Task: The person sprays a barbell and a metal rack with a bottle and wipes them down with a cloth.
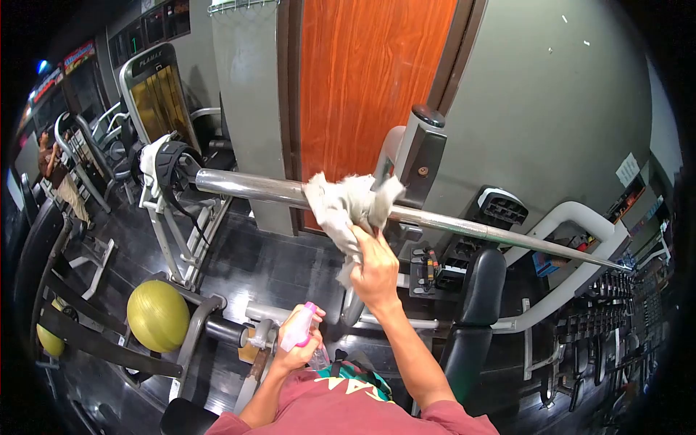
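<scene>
A long metal barbell (457,225) runs across the view at chest height, its thick sleeve at the left end. My right hand (375,270) is closed on a crumpled whitish cloth (346,203), which drapes over the bar and touches it. Part of the bar is hidden under the cloth. Lower down, close to my body, my left hand (296,339) grips a spray bottle (299,328) with a pink and white top. The clear lower part of the bottle is partly covered by my fingers.
A padded bench (475,319) stands under the bar, beside a machine upright (417,156). At left are a yellow-green exercise ball (158,316) and a black and white strapped item (170,163). Dumbbell racks (602,308) line the right. Another person (59,170) stands far left.
</scene>
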Motion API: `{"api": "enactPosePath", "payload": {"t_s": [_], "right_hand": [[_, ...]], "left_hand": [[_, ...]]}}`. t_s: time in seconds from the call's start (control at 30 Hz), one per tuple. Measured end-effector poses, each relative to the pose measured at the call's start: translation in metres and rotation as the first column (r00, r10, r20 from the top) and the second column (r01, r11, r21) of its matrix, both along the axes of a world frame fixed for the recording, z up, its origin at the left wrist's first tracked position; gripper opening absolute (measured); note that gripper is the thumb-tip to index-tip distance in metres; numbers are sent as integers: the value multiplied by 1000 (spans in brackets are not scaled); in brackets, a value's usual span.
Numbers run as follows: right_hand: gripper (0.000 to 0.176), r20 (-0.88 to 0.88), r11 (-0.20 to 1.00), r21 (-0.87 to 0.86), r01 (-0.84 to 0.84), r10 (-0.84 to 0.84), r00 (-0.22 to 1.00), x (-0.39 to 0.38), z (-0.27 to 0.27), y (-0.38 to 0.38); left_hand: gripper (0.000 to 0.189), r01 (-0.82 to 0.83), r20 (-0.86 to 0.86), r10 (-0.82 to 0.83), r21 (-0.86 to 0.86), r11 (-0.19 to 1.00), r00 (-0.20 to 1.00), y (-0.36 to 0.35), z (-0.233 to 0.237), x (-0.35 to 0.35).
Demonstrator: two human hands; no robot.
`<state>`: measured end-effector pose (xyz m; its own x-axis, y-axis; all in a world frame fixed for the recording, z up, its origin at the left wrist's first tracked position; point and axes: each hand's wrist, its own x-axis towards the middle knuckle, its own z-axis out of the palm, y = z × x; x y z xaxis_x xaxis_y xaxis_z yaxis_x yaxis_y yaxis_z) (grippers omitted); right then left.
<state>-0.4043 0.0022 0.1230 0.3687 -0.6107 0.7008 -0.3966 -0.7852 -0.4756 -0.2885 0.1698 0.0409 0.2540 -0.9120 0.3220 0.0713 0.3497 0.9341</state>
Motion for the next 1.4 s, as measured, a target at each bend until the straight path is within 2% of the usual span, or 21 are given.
{"api": "enactPosePath", "payload": {"t_s": [0.1,0.13,0.23,0.3,0.33,0.37,0.43,0.5,0.57,0.67,0.77,0.83,0.87,0.9,0.97,1.0,1.03,1.17,1.23,1.33,1.4], "right_hand": [[48,202,828,540,-151,46,978,-14,-14,7],[48,203,830,538,-149,44,978,-18,-20,5],[44,598,621,614,-486,35,800,-25,-31,-1],[42,698,695,511,-505,8,716,-29,-21,0],[41,661,805,452,-385,-12,750,-28,-8,4],[42,695,861,370,-349,-7,719,-25,5,8],[48,587,945,263,-195,4,810,-20,22,5],[57,295,998,68,-14,-6,955,-8,40,-8],[60,-75,967,-221,127,-147,986,16,38,-34],[49,-86,926,-319,200,-239,967,36,21,-38],[57,-35,944,-301,134,-151,988,23,6,-20],[50,37,997,-78,-14,17,999,15,-27,-4],[48,112,961,269,-65,36,993,15,-41,5],[45,191,803,581,-134,25,981,17,-54,12],[40,448,679,670,-300,-48,893,27,-98,-3],[38,712,454,668,-590,-156,685,33,-98,-7],[38,794,192,582,-790,-343,502,33,-97,-12],[29,915,137,186,-973,-384,121,47,-56,-38],[30,818,64,208,-976,-558,138,53,-47,-51],[30,889,64,188,-980,-436,142,55,-52,-41],[31,900,96,180,-979,-418,124,48,-46,-24]], "left_hand": [[28,12,3,-12,28,1000,1000,0,0,1],[28,19,5,-19,23,1000,1000,0,3,1],[28,39,-9,-39,24,999,999,3,12,1],[28,44,-24,-43,31,999,999,5,16,2],[28,53,8,-53,7,999,999,4,19,4],[28,64,40,-63,-16,998,997,4,21,4],[29,65,86,-64,-13,998,994,4,22,7],[29,72,133,-70,-10,997,989,5,21,7],[29,73,69,-74,9,997,995,5,18,5],[30,84,37,-85,24,996,996,6,17,3],[32,87,79,-87,0,996,993,5,17,3],[32,98,42,-98,4,995,994,4,10,3],[33,102,5,-102,10,995,995,4,7,3],[33,106,3,-106,15,994,994,4,8,2],[33,78,80,-81,38,996,993,5,10,3],[32,83,45,-86,61,995,995,6,9,2],[32,85,47,-88,63,994,995,7,9,2],[30,58,54,-61,65,996,997,10,9,3],[30,50,80,-54,55,997,995,12,7,3],[31,36,106,-39,29,999,994,14,6,6],[33,46,5,-47,76,996,999,17,3,5]]}}
